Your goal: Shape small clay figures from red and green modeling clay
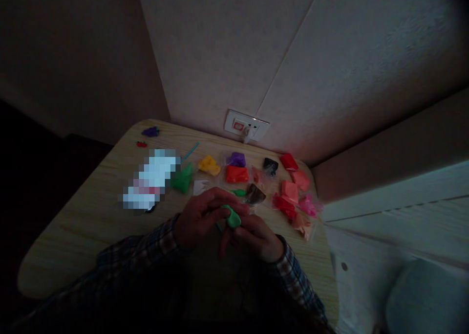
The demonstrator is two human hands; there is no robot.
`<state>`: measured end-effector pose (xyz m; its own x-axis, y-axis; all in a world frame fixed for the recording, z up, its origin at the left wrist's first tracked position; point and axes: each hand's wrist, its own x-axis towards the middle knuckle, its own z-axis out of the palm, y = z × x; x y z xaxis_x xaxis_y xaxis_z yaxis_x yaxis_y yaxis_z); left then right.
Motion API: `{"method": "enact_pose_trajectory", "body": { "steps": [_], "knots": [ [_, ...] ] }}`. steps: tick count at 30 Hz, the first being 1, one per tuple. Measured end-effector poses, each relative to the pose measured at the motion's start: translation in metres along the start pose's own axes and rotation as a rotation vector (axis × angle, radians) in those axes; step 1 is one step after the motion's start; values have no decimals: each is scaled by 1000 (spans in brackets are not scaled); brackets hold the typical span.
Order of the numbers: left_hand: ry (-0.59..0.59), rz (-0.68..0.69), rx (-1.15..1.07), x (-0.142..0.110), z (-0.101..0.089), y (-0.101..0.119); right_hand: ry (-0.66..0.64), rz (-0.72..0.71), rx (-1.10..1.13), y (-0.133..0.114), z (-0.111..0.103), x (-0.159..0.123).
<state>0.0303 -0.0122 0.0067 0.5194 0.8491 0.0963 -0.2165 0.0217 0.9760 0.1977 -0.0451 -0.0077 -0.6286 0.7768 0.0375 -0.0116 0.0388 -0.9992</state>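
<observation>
A light green lump of modelling clay (pixel 233 218) with a hollowed, cup-like face is between my two hands, above the near part of the table. My left hand (pixel 203 216) holds its left side, thumb on the clay and fingers stretched behind it. From the right, my right hand (pixel 256 235) pinches the lower edge, its fingers partly hidden. Just beyond my fingers lie a small bright green clay piece (pixel 238 192) and a brown clay packet (pixel 255 194). Part of a thin tool (pixel 219 227) shows below my left hand; its kind is unclear.
Clay packets in several colours, among them orange (pixel 236 174), yellow (pixel 209 165) and dark green (pixel 182 178), lie across the wooden table (pixel 84 216). A pixelated bright phone-like screen (pixel 152 180) lies left. Purple (pixel 150 131) and red (pixel 141 144) clay figures sit far left. Behind is a wall socket (pixel 246 125).
</observation>
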Motion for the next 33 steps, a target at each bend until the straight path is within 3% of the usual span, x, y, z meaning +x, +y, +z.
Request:
{"method": "enact_pose_trajectory", "body": {
  "steps": [2, 6, 10, 14, 19, 24, 28, 30, 33],
  "knots": [
    [-29, -2, -17, -1, 0, -1, 57, -24, -52, 2, 1, 2],
    [-65, 20, 107, -2, -1, -4, 288, -95, -121, 3, 6, 8],
    [-170, 184, 342, -3, 1, -13, 441, -27, -109, 8, 9, 10],
    [-211, 305, 516, -4, 3, -21, 512, 46, -114, 12, 10, 7],
    [-206, 246, 515, -4, -1, -19, 568, 114, -172, 10, 11, 5],
    [-86, 192, 420, 0, -6, -13, 534, 45, -156, 8, 9, 6],
    [5, 150, 299, -1, -6, -10, 310, -35, -54, 4, 8, 7],
    [37, 150, 317, -2, -6, -10, 230, -13, -7, 2, 7, 6],
    [10, 179, 415, -4, -5, -10, 237, 10, 18, 0, 7, 6]
  ]
}}
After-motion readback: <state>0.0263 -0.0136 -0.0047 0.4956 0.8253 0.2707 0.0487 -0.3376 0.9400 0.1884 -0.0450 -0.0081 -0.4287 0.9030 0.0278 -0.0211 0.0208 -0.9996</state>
